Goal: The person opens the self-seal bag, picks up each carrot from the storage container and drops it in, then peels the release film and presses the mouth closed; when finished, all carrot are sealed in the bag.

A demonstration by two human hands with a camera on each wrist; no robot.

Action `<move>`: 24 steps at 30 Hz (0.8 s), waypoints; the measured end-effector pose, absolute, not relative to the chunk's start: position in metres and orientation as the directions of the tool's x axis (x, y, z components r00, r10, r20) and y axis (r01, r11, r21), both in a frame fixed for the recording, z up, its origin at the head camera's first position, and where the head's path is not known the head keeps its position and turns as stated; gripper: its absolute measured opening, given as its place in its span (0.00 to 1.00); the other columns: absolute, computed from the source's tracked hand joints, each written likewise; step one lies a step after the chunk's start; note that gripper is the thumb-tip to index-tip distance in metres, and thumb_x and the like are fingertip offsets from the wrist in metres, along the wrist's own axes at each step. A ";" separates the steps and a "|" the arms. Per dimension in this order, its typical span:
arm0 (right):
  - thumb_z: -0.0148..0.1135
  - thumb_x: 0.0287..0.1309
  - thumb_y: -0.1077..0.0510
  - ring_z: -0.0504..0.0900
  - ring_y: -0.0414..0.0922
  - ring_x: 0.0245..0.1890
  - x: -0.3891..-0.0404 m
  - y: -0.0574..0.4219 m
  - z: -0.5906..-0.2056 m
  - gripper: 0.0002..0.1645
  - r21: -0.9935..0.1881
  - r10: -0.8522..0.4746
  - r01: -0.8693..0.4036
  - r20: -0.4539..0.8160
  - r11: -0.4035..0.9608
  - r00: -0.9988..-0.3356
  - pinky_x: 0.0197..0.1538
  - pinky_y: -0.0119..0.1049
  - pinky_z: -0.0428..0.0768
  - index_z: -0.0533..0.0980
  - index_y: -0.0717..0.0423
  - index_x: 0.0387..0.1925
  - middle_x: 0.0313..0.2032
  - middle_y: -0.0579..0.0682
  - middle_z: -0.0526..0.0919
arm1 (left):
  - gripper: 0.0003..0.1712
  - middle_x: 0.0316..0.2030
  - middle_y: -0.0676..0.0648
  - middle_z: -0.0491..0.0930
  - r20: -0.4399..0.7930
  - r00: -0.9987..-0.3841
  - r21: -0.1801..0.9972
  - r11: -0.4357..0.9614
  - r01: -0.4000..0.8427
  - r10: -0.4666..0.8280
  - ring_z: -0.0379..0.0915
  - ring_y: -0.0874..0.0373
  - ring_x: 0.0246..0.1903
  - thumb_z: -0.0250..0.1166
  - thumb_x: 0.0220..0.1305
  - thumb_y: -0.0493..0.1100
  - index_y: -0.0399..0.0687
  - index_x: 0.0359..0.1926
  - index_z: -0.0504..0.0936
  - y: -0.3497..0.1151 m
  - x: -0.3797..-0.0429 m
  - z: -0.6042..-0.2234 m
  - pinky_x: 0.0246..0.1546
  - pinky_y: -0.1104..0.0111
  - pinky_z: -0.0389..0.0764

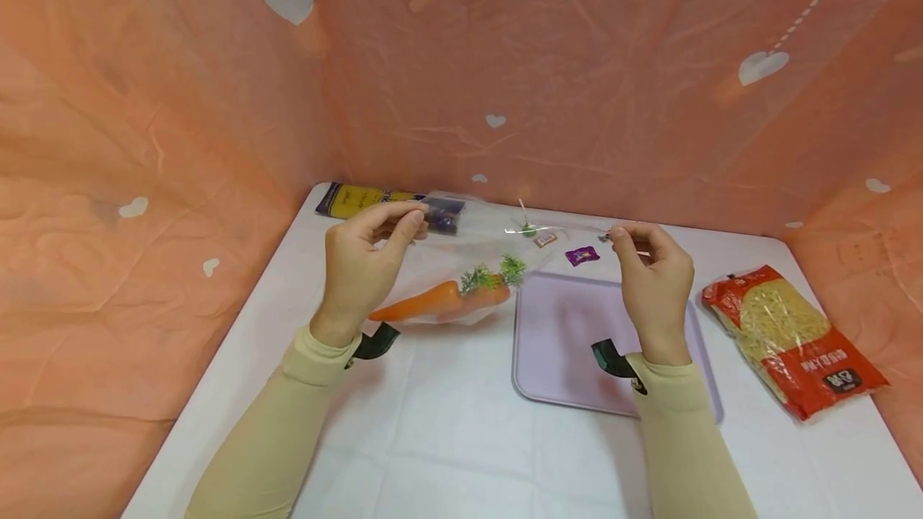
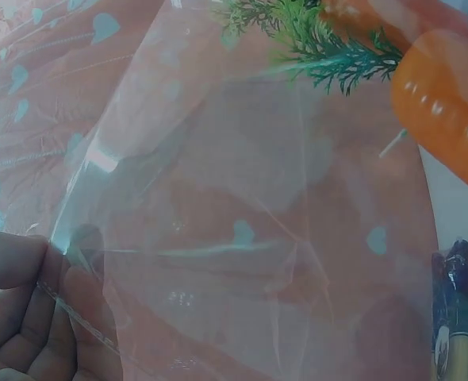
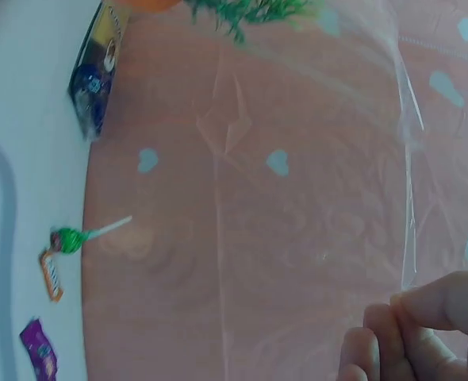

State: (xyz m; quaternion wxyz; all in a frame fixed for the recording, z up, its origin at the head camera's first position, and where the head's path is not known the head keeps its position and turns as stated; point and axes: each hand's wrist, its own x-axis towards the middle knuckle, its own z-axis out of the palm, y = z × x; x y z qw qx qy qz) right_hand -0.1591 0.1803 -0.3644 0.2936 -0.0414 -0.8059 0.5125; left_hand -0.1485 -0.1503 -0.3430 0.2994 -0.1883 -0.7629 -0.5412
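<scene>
A clear plastic bag (image 1: pixel 440 251) is stretched between both hands above the back of the table. My left hand (image 1: pixel 363 263) pinches one top corner between thumb and fingers; the left wrist view shows the edge running from the fingertips. At the other end of the edge, my right hand (image 1: pixel 658 287) pinches the opposite corner. Two orange carrots (image 1: pixel 425 301) with feathery green tops (image 1: pixel 477 279) show through the film in the bag's lower part. In the left wrist view, a carrot (image 2: pixel 444 103) appears large at upper right.
A lilac tray (image 1: pixel 570 379) lies under the right forearm, with a red noodle bag (image 1: pixel 800 343) to its right. Behind the tray are a purple-wrapped candy (image 1: pixel 582 255), a small orange-and-white candy (image 1: pixel 546 239) and a green lollipop (image 1: pixel 530 229). A yellow-and-navy packet (image 1: pixel 353 200) lies at back left.
</scene>
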 end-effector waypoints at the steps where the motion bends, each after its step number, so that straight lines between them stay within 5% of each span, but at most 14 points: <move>1: 0.67 0.64 0.48 0.83 0.32 0.32 -0.159 0.184 -0.366 0.13 -0.855 0.374 -0.224 0.421 0.469 -0.826 0.38 0.20 0.80 0.87 0.53 0.39 0.32 0.35 0.84 | 0.08 0.35 0.48 0.90 0.660 -0.751 0.714 0.343 0.610 -0.038 0.87 0.61 0.32 0.68 0.67 0.41 0.48 0.46 0.89 -0.150 -0.149 -0.343 0.37 0.72 0.86; 16: 0.64 0.67 0.46 0.84 0.34 0.35 -0.153 0.227 -0.387 0.16 -0.914 0.478 -0.046 0.254 0.404 -0.841 0.39 0.22 0.79 0.86 0.53 0.44 0.32 0.36 0.85 | 0.07 0.33 0.38 0.88 0.635 -0.770 0.729 0.375 0.572 -0.060 0.86 0.50 0.31 0.66 0.67 0.33 0.36 0.44 0.88 -0.141 -0.131 -0.321 0.36 0.74 0.86; 24: 0.65 0.67 0.47 0.84 0.36 0.35 -0.157 0.234 -0.389 0.16 -0.932 0.486 -0.051 0.233 0.360 -0.842 0.41 0.22 0.80 0.85 0.55 0.45 0.33 0.37 0.85 | 0.07 0.33 0.37 0.88 0.653 -0.756 0.715 0.373 0.591 -0.054 0.85 0.48 0.32 0.66 0.66 0.31 0.33 0.43 0.87 -0.142 -0.134 -0.323 0.37 0.74 0.85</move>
